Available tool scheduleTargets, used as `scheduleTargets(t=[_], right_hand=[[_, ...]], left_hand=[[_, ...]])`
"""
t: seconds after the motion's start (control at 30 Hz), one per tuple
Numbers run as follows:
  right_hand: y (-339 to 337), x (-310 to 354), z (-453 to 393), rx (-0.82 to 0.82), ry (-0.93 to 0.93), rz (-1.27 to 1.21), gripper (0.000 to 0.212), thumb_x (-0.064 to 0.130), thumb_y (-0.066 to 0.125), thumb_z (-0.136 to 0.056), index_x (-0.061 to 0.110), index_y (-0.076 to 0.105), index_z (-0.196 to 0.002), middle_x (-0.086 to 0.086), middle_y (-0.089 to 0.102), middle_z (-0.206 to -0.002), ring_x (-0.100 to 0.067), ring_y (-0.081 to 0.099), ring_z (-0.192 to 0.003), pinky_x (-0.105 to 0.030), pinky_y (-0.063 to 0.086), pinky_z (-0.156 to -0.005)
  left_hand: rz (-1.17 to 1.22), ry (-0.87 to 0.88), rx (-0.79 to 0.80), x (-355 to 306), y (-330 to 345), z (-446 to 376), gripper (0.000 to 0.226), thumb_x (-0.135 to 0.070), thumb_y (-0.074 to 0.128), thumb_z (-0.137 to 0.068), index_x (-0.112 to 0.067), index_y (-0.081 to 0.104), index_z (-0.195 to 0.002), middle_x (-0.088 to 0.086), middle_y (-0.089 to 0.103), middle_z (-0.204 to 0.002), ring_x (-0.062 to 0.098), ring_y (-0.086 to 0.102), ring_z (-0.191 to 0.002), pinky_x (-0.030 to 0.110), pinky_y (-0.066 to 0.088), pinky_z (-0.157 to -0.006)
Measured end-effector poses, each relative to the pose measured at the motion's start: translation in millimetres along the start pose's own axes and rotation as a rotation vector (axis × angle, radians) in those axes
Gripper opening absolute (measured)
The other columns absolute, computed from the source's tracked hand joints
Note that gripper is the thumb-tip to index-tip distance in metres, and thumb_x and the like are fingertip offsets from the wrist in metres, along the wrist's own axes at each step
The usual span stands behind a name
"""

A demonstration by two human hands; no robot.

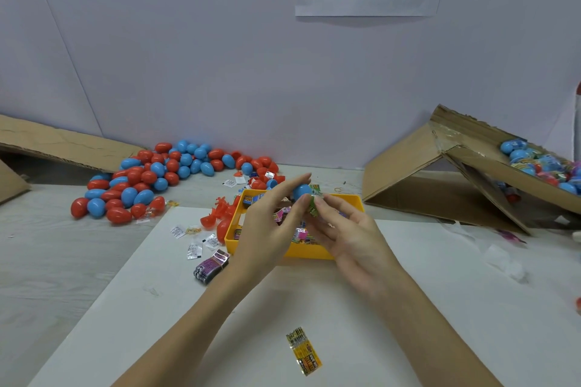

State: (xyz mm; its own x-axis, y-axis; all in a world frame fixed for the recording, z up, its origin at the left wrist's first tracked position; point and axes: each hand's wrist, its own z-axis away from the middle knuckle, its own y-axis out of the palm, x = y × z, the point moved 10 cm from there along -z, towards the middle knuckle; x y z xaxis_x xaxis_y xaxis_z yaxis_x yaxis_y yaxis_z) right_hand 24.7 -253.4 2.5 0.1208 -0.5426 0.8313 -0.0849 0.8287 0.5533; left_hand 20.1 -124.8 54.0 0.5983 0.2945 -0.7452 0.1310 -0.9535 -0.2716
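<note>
The left hand (270, 223) pinches a blue egg (301, 192) between thumb and fingertips at the centre of the frame. The right hand (349, 236) pinches the green wrapper (314, 209) at the egg's lower right side. Both hang above the yellow tray (295, 253) on the worktop (63, 261); an egg pile (157, 179) lies at middle left.

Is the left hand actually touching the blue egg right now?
Touching. The head view shows the left hand pinching the blue egg between thumb and fingers above the yellow tray, while the right hand pinches the green wrapper on it.
</note>
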Motion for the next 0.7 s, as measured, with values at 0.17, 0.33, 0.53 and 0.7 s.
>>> scheduleTargets(t=[0.17, 0.33, 0.53, 0.7], right_hand=[[16, -16, 4, 0.058, 0.136, -0.194, 0.039, 0.015, 0.074, -0.089, 0.003, 0.069, -0.125, -0.014, 0.075, -0.116, -0.025, 0.075, -0.100, -0.031, 0.062, -0.081], [18, -27, 7, 0.012, 0.205, -0.231, 0.018, 0.019, 0.076, -0.089, 0.009, 0.078, -0.105, -0.017, 0.075, -0.114, -0.026, 0.075, -0.102, -0.032, 0.062, -0.080], [23, -28, 10, 0.028, 0.256, -0.288, 0.015, 0.020, 0.079, -0.082, 0.014, 0.083, -0.094, -0.015, 0.077, -0.108, -0.025, 0.077, -0.095, -0.033, 0.063, -0.082], [20, -28, 10, 0.017, 0.269, -0.302, 0.044, 0.020, 0.076, -0.089, 0.009, 0.067, -0.130, -0.014, 0.076, -0.104, -0.024, 0.077, -0.092, -0.032, 0.063, -0.080]], left_hand=[[-0.214, 0.174, -0.032, -15, -2, 3, 0.034, -0.021, 0.052, -0.106, -0.017, 0.060, -0.138, -0.008, 0.063, -0.125, 0.012, 0.059, -0.118, 0.019, 0.046, -0.098], [-0.287, 0.246, -0.052, -19, -4, 4, 0.028, -0.019, 0.047, -0.108, -0.019, 0.066, -0.128, -0.008, 0.066, -0.117, 0.006, 0.060, -0.112, 0.023, 0.049, -0.094], [-0.180, 0.154, -0.090, -10, -9, 3, 0.033, -0.028, 0.050, -0.106, -0.019, 0.066, -0.134, -0.007, 0.071, -0.119, 0.006, 0.064, -0.113, 0.023, 0.053, -0.092], [-0.118, 0.153, -0.041, -13, -4, 2, 0.026, -0.020, 0.054, -0.105, -0.018, 0.070, -0.124, -0.011, 0.071, -0.117, 0.011, 0.064, -0.116, 0.023, 0.052, -0.094]])
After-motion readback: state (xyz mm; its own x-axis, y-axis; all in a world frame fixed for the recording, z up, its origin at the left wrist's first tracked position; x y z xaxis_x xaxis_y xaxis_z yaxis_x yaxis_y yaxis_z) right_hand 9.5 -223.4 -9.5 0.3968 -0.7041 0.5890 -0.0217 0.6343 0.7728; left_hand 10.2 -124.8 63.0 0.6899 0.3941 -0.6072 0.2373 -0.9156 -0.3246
